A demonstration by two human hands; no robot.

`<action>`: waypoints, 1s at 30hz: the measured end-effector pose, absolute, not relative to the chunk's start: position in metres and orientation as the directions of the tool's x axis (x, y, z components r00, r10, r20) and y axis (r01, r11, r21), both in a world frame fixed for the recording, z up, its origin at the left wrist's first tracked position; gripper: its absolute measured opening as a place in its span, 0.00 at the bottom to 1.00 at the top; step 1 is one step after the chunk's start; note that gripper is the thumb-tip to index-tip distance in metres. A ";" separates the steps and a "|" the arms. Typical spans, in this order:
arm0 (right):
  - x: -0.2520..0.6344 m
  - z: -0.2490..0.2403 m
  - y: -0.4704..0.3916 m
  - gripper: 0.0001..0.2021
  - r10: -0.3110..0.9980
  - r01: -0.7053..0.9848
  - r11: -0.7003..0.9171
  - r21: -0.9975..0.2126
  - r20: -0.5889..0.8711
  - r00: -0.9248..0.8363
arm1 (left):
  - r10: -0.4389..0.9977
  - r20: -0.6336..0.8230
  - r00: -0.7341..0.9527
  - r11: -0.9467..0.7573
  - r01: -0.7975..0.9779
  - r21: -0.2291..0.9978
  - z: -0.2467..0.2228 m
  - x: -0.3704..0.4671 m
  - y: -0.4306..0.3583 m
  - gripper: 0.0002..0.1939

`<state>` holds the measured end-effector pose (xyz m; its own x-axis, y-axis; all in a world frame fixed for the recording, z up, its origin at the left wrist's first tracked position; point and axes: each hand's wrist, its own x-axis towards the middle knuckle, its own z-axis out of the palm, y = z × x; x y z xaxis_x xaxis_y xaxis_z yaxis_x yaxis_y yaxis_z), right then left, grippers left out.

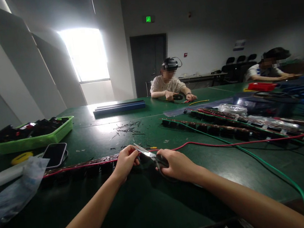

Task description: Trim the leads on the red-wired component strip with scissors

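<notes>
In my right hand [175, 164] is a pair of scissors [148, 153] with black handles, its blades pointing up and left toward my left hand [126, 161]. The fingers of my left hand are pinched at the near end of a long black strip [91, 169] that carries a red wire along its top; whatever lies between the fingertips is too small to make out. A red wire [208, 144] runs on to the right behind my right hand. Beyond my hands lies a scatter of thin dark offcuts [127, 129] on the green table [166, 211].
On the left are a green basket [65, 129] of black parts, a phone [56, 155] and a plastic bag [12, 195]. More wired strips [214, 129] and a green cable [274, 168] lie right. Two people sit across, one [168, 85] facing me beyond blue bars [119, 108].
</notes>
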<state>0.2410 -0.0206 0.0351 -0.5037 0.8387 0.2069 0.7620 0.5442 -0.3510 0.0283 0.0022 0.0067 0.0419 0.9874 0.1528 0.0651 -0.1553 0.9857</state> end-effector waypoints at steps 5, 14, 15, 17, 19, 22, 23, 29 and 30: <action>0.240 0.037 -0.022 0.16 0.845 0.771 0.535 -0.347 0.204 -0.495 | 0.986 0.155 0.058 -0.159 0.080 0.984 0.007 0.028 0.002 0.08; 0.240 0.038 -0.022 0.17 0.844 0.769 0.535 -0.350 0.202 -0.496 | 0.985 0.158 0.067 -0.162 0.058 0.985 0.008 0.028 0.001 0.08; 0.241 0.038 -0.022 0.17 0.843 0.766 0.538 -0.351 0.203 -0.499 | 0.985 0.161 0.066 -0.165 0.060 0.985 0.008 0.029 0.001 0.08; 0.241 0.038 -0.021 0.17 0.837 0.761 0.546 -0.350 0.205 -0.507 | 0.984 0.166 0.064 -0.170 0.059 0.984 0.008 0.028 0.001 0.08; 0.241 0.037 -0.021 0.17 0.833 0.757 0.552 -0.350 0.205 -0.513 | 0.984 0.165 0.061 -0.169 0.052 0.984 0.007 0.028 0.001 0.08; 0.242 0.036 -0.019 0.18 0.831 0.755 0.556 -0.348 0.200 -0.519 | 0.986 0.157 0.056 -0.159 0.041 0.986 0.007 0.028 0.002 0.08; 0.242 0.036 -0.019 0.18 0.830 0.754 0.557 -0.348 0.199 -0.521 | 0.986 0.156 0.055 -0.158 0.040 0.987 0.007 0.028 0.002 0.08; 0.242 0.036 -0.018 0.19 0.831 0.752 0.556 -0.354 0.198 -0.520 | 0.984 0.171 0.060 -0.174 0.064 0.983 0.007 0.028 0.001 0.09; 0.242 0.037 -0.018 0.19 0.832 0.752 0.554 -0.356 0.197 -0.519 | 0.983 0.171 0.062 -0.175 0.065 0.982 0.007 0.028 0.001 0.08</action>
